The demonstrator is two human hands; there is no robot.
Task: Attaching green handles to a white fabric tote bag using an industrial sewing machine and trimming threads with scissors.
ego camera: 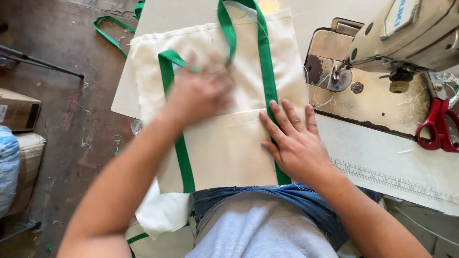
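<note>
Head view: the cloth bag (pixel 224 143) is laid flat at the near edge of the surface (pixel 373 157). It is pressed by the left hand (pixel 203 91), blurred, and the right hand (pixel 296 141), both spread open, nothing gripped. The green strap (pixel 267 71) could be shifted by uneven pressure.

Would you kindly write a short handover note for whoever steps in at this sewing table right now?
Left hand: blurred, flat on the cream bag, near the left green strap.
Right hand: open, pressing the right green strap.
The bag lies flat on the table, left of the sewing machine; red scissors at far right.
Done: both straps lie on the bag.
Left: bag not under the needle.
</note>
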